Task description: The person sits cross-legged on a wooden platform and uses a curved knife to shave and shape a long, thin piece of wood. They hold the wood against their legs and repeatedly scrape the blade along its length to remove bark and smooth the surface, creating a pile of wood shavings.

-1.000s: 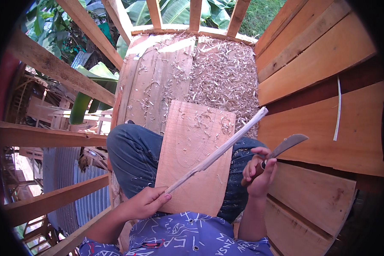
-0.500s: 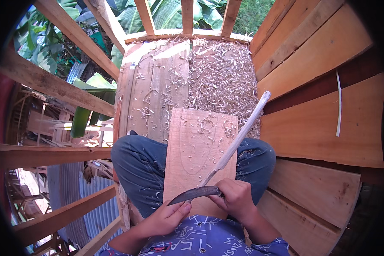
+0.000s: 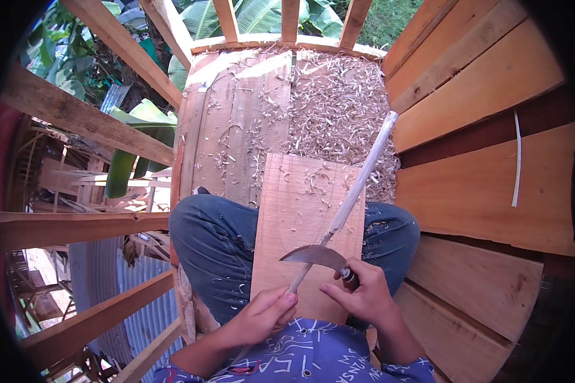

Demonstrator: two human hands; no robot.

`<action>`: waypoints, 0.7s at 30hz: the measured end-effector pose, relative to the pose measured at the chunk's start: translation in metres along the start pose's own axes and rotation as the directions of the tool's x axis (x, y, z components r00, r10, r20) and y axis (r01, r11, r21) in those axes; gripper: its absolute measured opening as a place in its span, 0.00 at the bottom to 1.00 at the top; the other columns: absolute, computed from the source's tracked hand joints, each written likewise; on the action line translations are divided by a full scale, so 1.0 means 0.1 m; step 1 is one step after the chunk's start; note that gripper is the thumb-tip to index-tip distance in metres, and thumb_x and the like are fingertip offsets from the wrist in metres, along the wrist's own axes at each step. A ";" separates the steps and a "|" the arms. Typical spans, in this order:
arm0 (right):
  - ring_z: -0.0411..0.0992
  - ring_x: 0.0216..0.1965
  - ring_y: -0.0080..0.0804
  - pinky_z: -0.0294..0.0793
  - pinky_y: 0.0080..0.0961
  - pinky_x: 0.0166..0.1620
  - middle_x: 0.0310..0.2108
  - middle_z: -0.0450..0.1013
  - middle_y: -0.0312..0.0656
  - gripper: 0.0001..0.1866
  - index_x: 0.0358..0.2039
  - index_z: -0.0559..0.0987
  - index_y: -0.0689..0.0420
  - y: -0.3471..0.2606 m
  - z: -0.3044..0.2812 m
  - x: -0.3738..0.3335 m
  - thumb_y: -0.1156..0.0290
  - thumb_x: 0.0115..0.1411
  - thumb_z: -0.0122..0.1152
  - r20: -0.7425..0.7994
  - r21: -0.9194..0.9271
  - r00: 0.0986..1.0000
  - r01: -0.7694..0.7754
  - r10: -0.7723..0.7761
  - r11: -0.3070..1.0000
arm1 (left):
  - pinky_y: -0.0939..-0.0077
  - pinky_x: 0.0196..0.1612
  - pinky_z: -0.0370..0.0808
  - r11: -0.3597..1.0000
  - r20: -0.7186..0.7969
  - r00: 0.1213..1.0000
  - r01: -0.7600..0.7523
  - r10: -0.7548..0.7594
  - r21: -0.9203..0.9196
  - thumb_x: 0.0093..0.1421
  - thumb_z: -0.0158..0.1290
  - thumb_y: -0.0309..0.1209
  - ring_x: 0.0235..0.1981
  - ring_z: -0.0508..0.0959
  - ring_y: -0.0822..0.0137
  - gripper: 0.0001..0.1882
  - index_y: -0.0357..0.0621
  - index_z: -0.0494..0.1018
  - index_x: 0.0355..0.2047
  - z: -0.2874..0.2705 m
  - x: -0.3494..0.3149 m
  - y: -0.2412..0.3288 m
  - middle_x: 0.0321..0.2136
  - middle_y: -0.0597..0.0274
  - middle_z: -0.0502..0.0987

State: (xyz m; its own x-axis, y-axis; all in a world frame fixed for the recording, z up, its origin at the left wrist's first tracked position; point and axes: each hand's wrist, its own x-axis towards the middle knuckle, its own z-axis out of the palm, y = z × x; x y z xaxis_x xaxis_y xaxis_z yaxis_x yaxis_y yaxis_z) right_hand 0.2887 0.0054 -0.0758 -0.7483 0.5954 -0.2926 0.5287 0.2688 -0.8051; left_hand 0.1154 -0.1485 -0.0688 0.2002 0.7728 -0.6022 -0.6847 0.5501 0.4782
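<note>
A long pale wooden stick (image 3: 366, 171) slants up and to the right over my lap. My left hand (image 3: 266, 314) is closed round its thin lower end, just in front of my shirt. In my right hand (image 3: 364, 290) is the dark handle of a curved knife (image 3: 316, 255). Its blade points left and crosses the stick a little above my left hand; whether it touches the wood I cannot tell. Under the stick, a flat wooden board (image 3: 287, 210) lies across my lap, with a few curled shavings on its far half.
Wood shavings (image 3: 338, 108) thickly cover the right part of the plank floor (image 3: 239, 127) ahead. Slatted wooden rails (image 3: 102, 220) stand at the left and front. Plank walls (image 3: 485, 198) close the right side, with a thin pale strip (image 3: 517, 159) against them.
The knife has moved up and right along the stick, its blade now tilted differently with the handle showing. My left hand has shifted slightly right, and the stick stands a bit steeper.
</note>
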 end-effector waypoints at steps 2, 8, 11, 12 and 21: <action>0.64 0.19 0.16 0.65 0.17 0.23 0.24 0.69 0.36 0.15 0.39 0.76 0.64 0.08 0.02 -0.05 0.74 0.51 0.66 0.127 0.444 0.984 0.054 -0.123 0.894 | 0.85 0.19 0.53 0.999 0.006 0.999 -0.033 0.033 -0.009 0.70 0.39 0.36 0.16 0.55 0.82 0.14 0.45 0.62 0.28 -0.01 0.00 0.02 0.16 0.74 0.58; 0.70 0.27 0.16 0.68 0.14 0.30 0.28 0.74 0.36 0.19 0.49 0.73 0.67 0.15 -0.25 -0.14 0.80 0.56 0.60 0.324 0.637 0.943 -0.161 -0.072 0.754 | 0.85 0.18 0.52 0.997 0.087 0.994 -0.064 0.060 0.038 0.70 0.41 0.35 0.15 0.55 0.82 0.11 0.45 0.61 0.30 -0.06 -0.05 -0.04 0.16 0.75 0.58; 0.69 0.25 0.15 0.68 0.15 0.29 0.27 0.75 0.36 0.18 0.47 0.74 0.68 0.32 -0.23 -0.16 0.80 0.54 0.62 0.127 0.635 0.989 -0.026 -0.071 0.772 | 0.84 0.18 0.52 0.999 0.116 0.992 -0.044 0.044 -0.002 0.70 0.40 0.35 0.15 0.55 0.82 0.11 0.45 0.61 0.30 -0.06 -0.06 -0.10 0.16 0.75 0.58; 0.69 0.25 0.15 0.68 0.15 0.28 0.27 0.75 0.36 0.18 0.46 0.74 0.68 0.29 -0.25 -0.16 0.80 0.54 0.63 0.079 0.670 0.996 -0.076 0.030 0.738 | 0.84 0.18 0.52 0.999 0.122 0.992 -0.031 0.036 -0.043 0.70 0.40 0.35 0.15 0.55 0.82 0.11 0.45 0.61 0.30 -0.06 -0.06 -0.11 0.16 0.76 0.58; 0.68 0.24 0.14 0.67 0.14 0.29 0.24 0.75 0.34 0.19 0.44 0.76 0.67 0.22 -0.20 -0.20 0.78 0.51 0.66 0.127 0.536 0.990 -0.024 -0.053 0.844 | 0.84 0.18 0.53 0.996 0.114 0.990 -0.086 0.083 0.019 0.70 0.39 0.36 0.15 0.56 0.82 0.12 0.45 0.61 0.29 -0.01 -0.06 -0.12 0.16 0.75 0.58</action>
State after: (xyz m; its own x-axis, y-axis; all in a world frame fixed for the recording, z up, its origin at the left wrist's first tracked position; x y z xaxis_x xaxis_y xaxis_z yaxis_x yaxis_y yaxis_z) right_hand 0.3231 0.0146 -0.0780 -0.8201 0.4792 -0.3127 0.2491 -0.1930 -0.9490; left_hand 0.1220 -0.1600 -0.0713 0.2217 0.8469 -0.4834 -0.6858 0.4878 0.5401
